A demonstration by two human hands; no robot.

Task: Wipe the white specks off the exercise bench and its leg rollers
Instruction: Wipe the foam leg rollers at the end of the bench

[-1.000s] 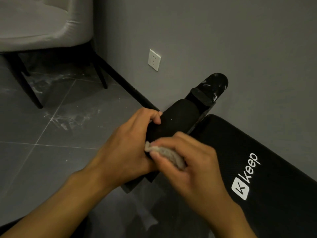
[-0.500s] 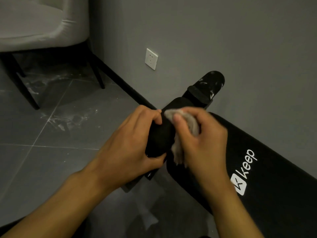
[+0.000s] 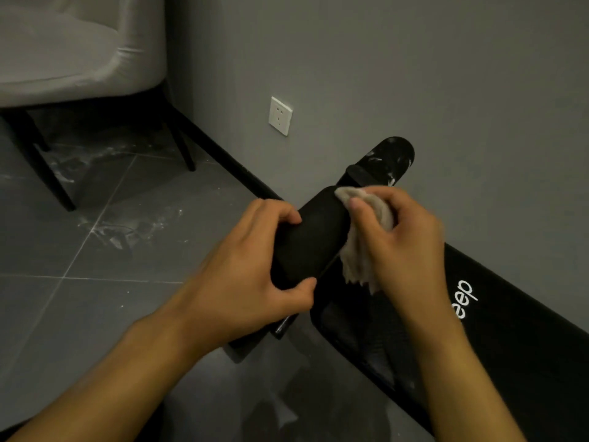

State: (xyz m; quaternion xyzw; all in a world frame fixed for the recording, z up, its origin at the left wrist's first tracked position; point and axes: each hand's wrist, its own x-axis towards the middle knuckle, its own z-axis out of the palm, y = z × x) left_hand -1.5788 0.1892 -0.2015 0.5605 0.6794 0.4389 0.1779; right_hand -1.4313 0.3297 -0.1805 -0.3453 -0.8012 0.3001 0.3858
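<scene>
A black exercise bench (image 3: 510,339) with a white logo runs from the centre to the lower right. At its far end is a near black leg roller (image 3: 315,234); my left hand (image 3: 251,266) grips it from the left, fingers over the top and thumb below. My right hand (image 3: 404,244) holds a crumpled beige cloth (image 3: 363,237) pressed on the roller's right end. Behind it a second leg roller (image 3: 389,157) shows white smears.
A grey wall with a white socket (image 3: 280,115) stands close behind the bench, with a black skirting along its foot. A grey upholstered chair (image 3: 73,55) on black legs is at the upper left. The grey tiled floor (image 3: 105,250) carries white dust smears.
My right hand has carried the cloth from the roller's near side up along it to its far right end. My left hand has kept its grip on the roller.
</scene>
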